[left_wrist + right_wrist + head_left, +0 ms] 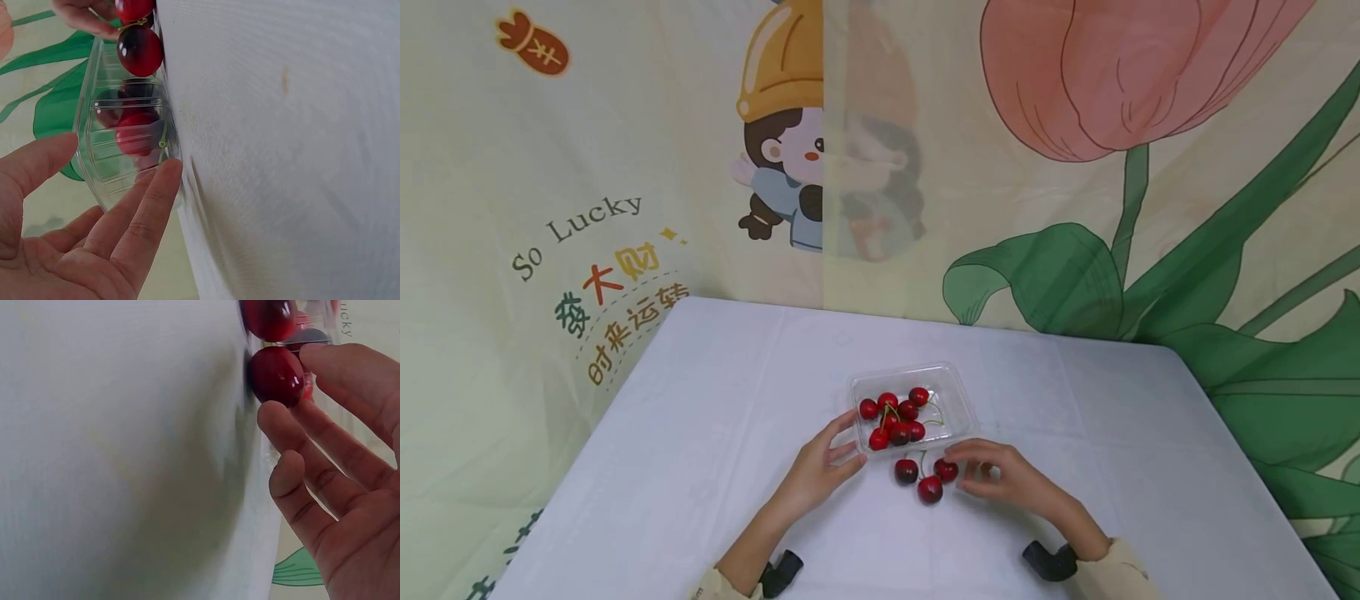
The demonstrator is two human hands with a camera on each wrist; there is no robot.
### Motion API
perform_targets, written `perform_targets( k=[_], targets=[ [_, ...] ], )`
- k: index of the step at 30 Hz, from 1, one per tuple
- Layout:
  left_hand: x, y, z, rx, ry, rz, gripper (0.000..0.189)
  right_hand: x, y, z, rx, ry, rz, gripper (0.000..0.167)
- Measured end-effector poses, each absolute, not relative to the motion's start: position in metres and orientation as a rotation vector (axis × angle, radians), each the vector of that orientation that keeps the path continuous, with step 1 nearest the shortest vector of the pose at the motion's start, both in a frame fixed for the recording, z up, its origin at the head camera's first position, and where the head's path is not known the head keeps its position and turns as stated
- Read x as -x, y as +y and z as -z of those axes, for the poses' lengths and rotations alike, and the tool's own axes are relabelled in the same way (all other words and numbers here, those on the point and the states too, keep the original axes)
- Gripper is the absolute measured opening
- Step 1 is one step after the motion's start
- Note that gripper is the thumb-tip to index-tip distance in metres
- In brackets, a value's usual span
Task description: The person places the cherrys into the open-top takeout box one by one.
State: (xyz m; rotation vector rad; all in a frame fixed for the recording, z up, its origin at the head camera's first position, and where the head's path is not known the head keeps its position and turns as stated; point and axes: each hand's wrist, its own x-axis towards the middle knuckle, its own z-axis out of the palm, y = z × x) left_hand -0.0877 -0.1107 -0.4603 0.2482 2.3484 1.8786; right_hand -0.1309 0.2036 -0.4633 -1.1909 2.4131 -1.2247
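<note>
A clear plastic box [957, 392] holds several dark red cherries [887, 402], some with green stems. Three more cherries lie on the white cloth just in front of it: a left one [906, 471], a front one [930, 490] and a right one [946, 470]. At the box's left side is my left hand [816, 475], fingers extended along the wall and thumb near the front corner. My right hand [1007, 479] is at the right cherry, with fingertips close around it and the fingers loosely bent. In the right wrist view, that cherry [277, 376] sits beside the fingertips.
A white cloth covers the table [700, 467]. Behind it hangs a printed backdrop [880, 283] with a tulip, a cartoon figure and lettering. Black wrist mounts [1049, 562] sit below both wrists, near the beige sleeves.
</note>
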Motion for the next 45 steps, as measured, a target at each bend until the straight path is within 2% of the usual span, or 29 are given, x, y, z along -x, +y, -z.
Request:
perform_targets(
  k=[17, 28, 45],
  targets=[
    [0.0875, -0.111, 0.4597, -0.253, 2.347, -1.874, 0.064, 0.1307, 0.197, 0.4675, 1.093, 2.444, 1.158, 0.027],
    [0.0866, -0.1109, 0.4583, -0.243, 2.339, -1.88, 0.064, 0.1292, 0.2002, 0.4615, 1.141, 2.398, 1.178, 0.026],
    [0.0838, -0.1099, 0.4556, -0.217, 2.327, -1.894, 0.065, 0.1286, 0.2054, 0.4649, 1.056, 2.369, 1.159, 0.027]
  ],
)
